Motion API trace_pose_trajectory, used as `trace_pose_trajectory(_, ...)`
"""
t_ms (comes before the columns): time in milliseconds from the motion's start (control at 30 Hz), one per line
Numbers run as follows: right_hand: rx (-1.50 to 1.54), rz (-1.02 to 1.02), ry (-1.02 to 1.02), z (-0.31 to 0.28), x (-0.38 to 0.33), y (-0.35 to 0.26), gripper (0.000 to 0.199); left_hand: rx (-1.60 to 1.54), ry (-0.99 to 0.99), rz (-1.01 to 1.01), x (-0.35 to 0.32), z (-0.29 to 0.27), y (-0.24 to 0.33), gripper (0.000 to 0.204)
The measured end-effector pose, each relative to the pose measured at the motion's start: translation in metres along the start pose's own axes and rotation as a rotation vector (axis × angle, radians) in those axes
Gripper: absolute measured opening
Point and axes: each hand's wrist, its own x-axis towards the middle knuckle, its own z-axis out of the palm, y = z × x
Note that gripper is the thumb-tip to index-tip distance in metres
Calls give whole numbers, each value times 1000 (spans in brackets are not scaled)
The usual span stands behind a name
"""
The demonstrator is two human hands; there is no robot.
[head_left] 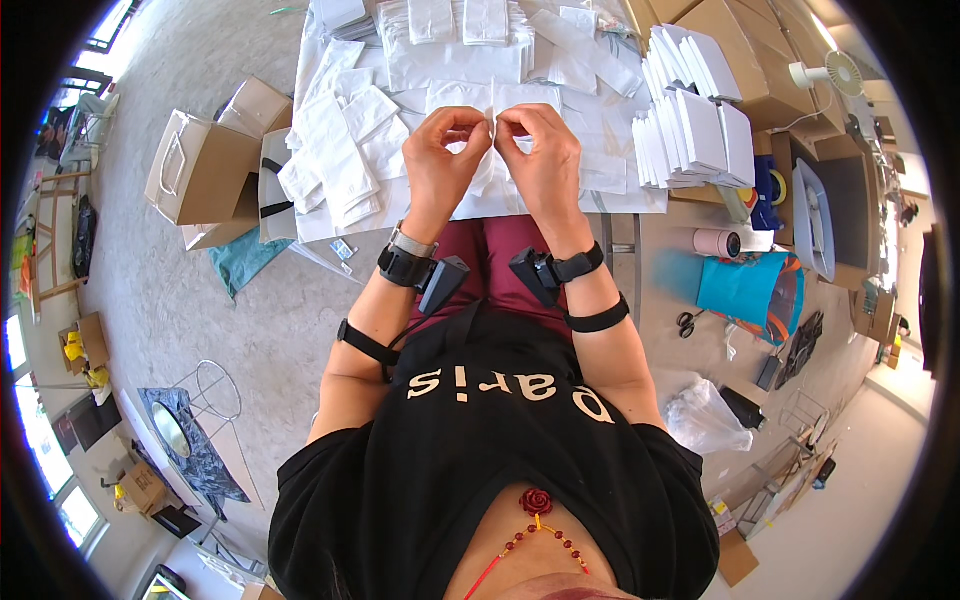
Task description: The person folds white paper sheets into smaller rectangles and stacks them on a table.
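My left hand [445, 155] and my right hand [540, 155] meet over the near part of the table, each with thumb and forefinger pinched together. Between the fingertips runs a thin white piece [487, 184], sheet-like or a flat bag; the fingers hide much of it. More flat white pieces [440, 95] lie just beyond my hands. Left of them spreads a loose pile of folded white bags or sleeves [335, 150]. Upright stacks of white folded pieces [695, 135] stand to the right.
A white-covered table [600, 205] carries further white stacks [455, 55] at the back. Cardboard boxes stand at left [205, 165] and right [750, 60]. A small fan [835, 73], a pink cylinder [715, 242], a blue bag [745, 295] and scissors [688, 322] are at right.
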Motion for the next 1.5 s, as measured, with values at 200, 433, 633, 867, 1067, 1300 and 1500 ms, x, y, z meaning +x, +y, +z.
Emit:
trace_pose_trajectory(200,81,75,-52,-5,1,-6,13,-54,2,-56,-1,-1,0,7)
trace_pose_trajectory(433,43,19,-40,-4,2,-7,12,-75,1,-56,-2,1,5,8)
trace_pose_trajectory(633,8,3,-24,-3,2,-8,13,-42,10,-21,-2,1,8,8)
trace_pose_trajectory(867,53,42,19,-3,3,-3,13,-65,44,-57,-1,0,2,8)
trace_pose_trajectory(1067,262,358,18,-3,-2,14,9,-370,62,-195,3,-8,-15,9)
trace_pose_trajectory(1300,801,610,161,-3,-16,40,17,-659,179,-355,10,-23,-23,7)
trace_pose_trajectory(1500,1076,748,313,-7,-46,72,15,-872,217,-351,13,-42,-25,15)
